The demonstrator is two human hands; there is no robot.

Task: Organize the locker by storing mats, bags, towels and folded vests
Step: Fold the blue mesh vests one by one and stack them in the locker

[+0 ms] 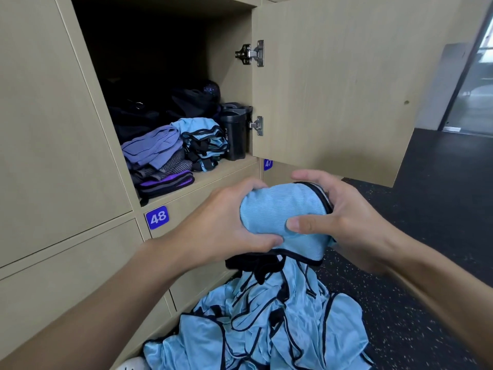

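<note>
Vest pile (266, 332) low; left hand (226, 222), right hand (349, 217): fingers (312, 177) curled round folded vest (277, 206) (black trim) near shelf edge (213, 180).

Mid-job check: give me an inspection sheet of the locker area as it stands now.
Surface: shelf, bare strip along the front edge.
Job's things: folded vests stacked on the shelf; purple stack to their left; dark bags behind; one vest bundled in both hands; vest pile loose on the floor.
Clutter: black bottle upright at the shelf's right end.
Grippers: left hand and right hand both grip the bundled vest.
Cables: nothing seen.
Surroundings: door swung open to the right; dark speckled floor; neighbouring lockers closed.
</note>
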